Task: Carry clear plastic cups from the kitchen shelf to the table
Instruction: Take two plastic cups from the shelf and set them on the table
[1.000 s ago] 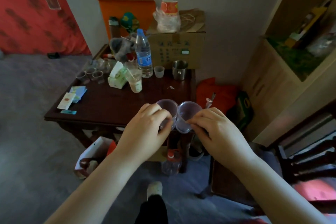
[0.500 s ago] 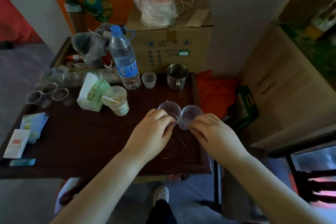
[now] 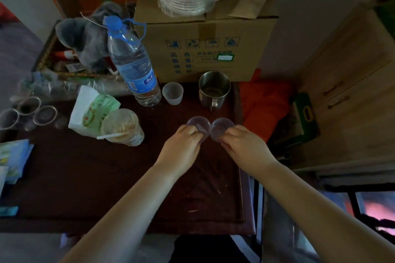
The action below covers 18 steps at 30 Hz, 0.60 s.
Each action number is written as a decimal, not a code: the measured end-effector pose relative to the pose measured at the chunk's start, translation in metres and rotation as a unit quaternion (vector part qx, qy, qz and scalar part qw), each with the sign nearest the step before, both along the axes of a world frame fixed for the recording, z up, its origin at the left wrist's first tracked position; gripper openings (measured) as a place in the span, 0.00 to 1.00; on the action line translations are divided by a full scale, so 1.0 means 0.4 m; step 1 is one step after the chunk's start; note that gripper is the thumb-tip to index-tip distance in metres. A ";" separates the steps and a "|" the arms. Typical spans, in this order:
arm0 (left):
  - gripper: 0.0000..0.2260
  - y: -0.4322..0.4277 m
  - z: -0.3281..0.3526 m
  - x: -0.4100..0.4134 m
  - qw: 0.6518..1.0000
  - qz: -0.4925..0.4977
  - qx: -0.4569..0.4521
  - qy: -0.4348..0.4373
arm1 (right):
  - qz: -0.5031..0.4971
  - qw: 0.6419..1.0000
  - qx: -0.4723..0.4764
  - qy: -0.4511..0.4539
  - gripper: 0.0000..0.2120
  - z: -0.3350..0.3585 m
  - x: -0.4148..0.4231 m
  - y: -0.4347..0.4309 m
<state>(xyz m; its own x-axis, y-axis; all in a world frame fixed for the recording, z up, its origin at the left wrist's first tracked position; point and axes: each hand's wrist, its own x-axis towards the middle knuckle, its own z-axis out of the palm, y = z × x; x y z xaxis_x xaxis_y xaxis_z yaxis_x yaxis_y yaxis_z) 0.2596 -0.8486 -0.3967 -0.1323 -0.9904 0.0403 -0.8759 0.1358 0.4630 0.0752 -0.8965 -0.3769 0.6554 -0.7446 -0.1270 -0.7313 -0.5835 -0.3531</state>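
Observation:
Two clear plastic cups sit side by side over the right part of the dark wooden table (image 3: 85,177). My left hand (image 3: 181,147) grips the left clear cup (image 3: 198,124) by its near rim. My right hand (image 3: 245,147) grips the right clear cup (image 3: 221,129) the same way. The two cups touch each other. Whether their bases rest on the tabletop I cannot tell. Several more clear cups (image 3: 27,111) stand at the table's far left.
Behind the cups stand a steel mug (image 3: 213,92), a small frosted cup (image 3: 172,93) and a water bottle (image 3: 132,64). A cardboard box (image 3: 205,49) is at the back. A drink cup with straw (image 3: 121,127) and tissue pack (image 3: 92,109) are left. A cabinet (image 3: 352,92) is right.
I have come closer to the table and both hands have carried the two cups forward and down over its right part. The grip on each cup is unchanged.

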 end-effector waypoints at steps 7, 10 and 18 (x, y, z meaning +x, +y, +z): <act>0.11 -0.061 -0.066 0.022 0.998 0.047 0.044 -0.024 | -0.005 1.000 0.021 0.017 0.11 -0.081 0.016 -0.083; 0.11 -0.074 -0.082 0.024 0.997 0.049 0.053 -0.029 | -0.015 1.000 0.021 0.011 0.09 -0.105 0.019 -0.097; 0.11 -0.105 -0.109 0.011 0.996 0.032 0.073 -0.036 | -0.021 0.999 0.035 0.006 0.10 -0.145 0.012 -0.121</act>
